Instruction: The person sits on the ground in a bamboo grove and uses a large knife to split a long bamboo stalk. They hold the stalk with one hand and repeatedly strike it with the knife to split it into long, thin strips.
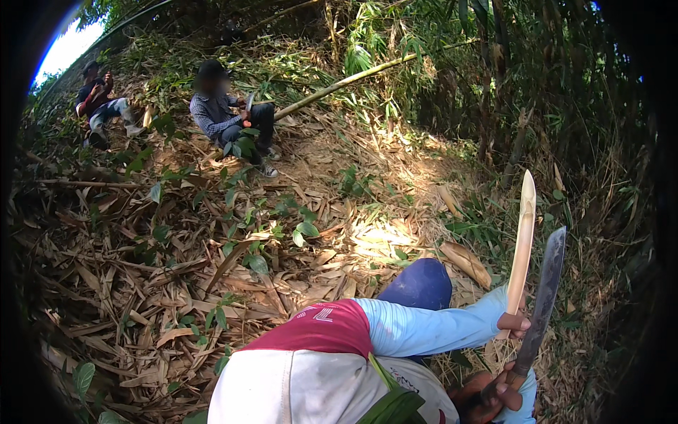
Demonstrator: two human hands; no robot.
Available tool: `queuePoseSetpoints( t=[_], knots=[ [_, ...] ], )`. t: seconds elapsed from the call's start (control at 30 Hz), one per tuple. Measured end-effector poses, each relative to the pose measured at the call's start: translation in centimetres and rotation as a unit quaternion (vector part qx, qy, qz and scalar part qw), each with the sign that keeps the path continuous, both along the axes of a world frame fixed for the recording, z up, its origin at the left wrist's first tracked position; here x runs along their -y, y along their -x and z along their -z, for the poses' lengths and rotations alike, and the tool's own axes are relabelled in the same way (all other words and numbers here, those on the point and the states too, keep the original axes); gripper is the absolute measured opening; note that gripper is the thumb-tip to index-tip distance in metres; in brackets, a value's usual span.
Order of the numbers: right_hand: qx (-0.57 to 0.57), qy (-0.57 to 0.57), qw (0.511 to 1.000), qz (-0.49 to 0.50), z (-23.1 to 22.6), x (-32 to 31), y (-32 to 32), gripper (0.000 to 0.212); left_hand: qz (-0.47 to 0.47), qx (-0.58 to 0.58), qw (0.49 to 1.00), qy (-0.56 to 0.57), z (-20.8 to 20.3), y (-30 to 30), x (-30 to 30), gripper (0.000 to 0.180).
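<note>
My left hand (514,324), at the end of a light blue sleeve, is closed around the lower end of a pale, pointed bamboo piece (525,240). The piece stands nearly upright, tip at the top. Just below, my right hand (505,390) grips a machete (544,300) by its handle, partly covered by the fingers. Its dark, broad blade slants up to the right, alongside the bamboo and close to my left fingers. Whether blade and bamboo touch, I cannot tell.
My blue-clad knee (420,283) is bent beside a tan curved husk (466,263). Dry leaves (212,283) and small green plants litter the slope. Two people sit uphill; the nearer person (226,116) holds a blade near a long bamboo pole (346,83). Dense bamboo (522,85) stands right.
</note>
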State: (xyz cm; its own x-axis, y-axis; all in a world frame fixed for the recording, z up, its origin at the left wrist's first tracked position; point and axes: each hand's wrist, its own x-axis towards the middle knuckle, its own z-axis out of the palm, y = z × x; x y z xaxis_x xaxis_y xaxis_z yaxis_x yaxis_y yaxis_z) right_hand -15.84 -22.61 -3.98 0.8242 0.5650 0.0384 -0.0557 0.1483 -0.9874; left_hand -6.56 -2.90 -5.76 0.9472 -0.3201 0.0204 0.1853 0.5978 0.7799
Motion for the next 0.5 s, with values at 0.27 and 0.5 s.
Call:
queuePoseSetpoints(
  t=[0.27,0.5],
  knots=[
    [-0.26,-0.181,0.938,0.142,8.6,4.7,-2.4,0.022,-0.113,0.039,0.964,-0.236,2.6,0.4,-6.5,0.04],
    [-0.243,-0.204,0.927,0.201,7.3,4.3,-2.5,0.04,-0.296,0.124,0.938,-0.128,-1.8,-0.8,-13.3,0.049]
  ],
)
